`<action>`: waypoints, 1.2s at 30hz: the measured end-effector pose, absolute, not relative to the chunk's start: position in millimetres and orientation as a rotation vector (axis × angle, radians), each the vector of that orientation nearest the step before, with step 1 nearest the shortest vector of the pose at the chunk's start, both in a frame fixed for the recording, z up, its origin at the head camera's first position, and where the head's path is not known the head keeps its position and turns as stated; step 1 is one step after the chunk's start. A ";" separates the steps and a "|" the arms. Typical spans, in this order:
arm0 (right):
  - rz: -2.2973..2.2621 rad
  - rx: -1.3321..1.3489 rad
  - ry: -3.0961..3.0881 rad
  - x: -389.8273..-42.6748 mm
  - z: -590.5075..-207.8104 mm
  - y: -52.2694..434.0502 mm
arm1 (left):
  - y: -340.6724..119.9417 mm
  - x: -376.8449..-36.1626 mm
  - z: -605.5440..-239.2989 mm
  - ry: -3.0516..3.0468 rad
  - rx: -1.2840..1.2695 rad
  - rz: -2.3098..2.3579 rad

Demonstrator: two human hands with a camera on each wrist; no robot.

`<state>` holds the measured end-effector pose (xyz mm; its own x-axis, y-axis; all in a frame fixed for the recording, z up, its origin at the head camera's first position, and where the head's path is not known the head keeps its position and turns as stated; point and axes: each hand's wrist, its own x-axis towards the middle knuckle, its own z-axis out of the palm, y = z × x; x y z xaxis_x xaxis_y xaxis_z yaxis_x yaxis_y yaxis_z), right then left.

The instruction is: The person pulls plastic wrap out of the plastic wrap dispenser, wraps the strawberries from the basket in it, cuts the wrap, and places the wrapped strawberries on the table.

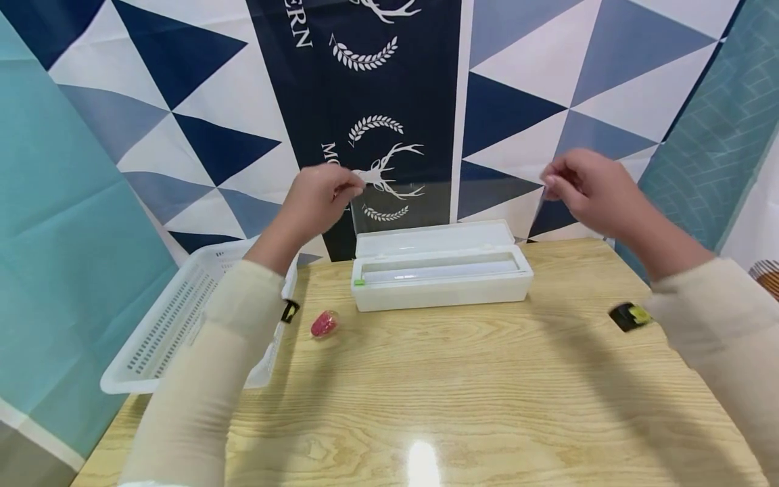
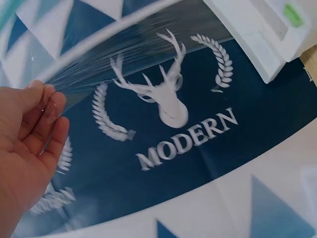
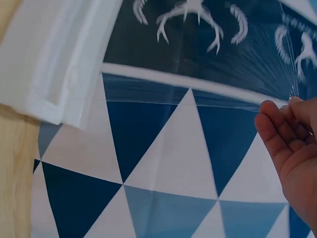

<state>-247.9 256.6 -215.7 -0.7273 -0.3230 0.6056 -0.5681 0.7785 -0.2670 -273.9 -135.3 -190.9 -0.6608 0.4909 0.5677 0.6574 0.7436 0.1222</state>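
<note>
A sheet of clear cling film [image 3: 223, 64] stretches upright between both hands, rising from a long white cling film dispenser [image 1: 441, 294] whose lid stands raised. My left hand [image 1: 322, 196] pinches the film's upper left corner between thumb and fingers; creases fan out from that grip in the left wrist view. The opposite upper corner is pinched by my right hand [image 1: 593, 193], with the film gathered at the fingertips in the right wrist view. Both hands are above and behind the dispenser, one toward each side. A green slider [image 1: 359, 282] sits at the dispenser's left end.
A white slotted basket [image 1: 115, 382] stands at the table's left, partly hidden by my left sleeve. Between it and the dispenser lies a small red item [image 1: 324, 325] in clear wrapping. Patterned cloth [image 1: 517, 128] hangs behind the wooden table [image 1: 475, 385].
</note>
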 end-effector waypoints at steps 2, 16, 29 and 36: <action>0.552 0.766 -2.352 -229.9 -225.9 260.9 | -140.6 -254.1 -198.5 -2.366 -0.985 -0.406; 0.477 1.368 -2.257 -146.1 -331.6 274.0 | -153.1 -149.6 -322.9 -2.153 -1.479 -0.176; -0.051 1.275 -2.669 -131.3 -403.3 255.0 | -134.2 -130.2 -402.6 -2.517 -1.452 0.425; -0.201 0.930 -3.081 -103.8 -415.0 248.8 | -136.5 -102.3 -407.3 -2.850 -1.393 0.467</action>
<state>-103.8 248.8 -415.0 -0.8306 -0.5448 -0.1152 -0.5551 0.8264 0.0948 -102.3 -136.5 -407.3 -0.6209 0.7619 -0.1843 0.7809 0.5807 -0.2302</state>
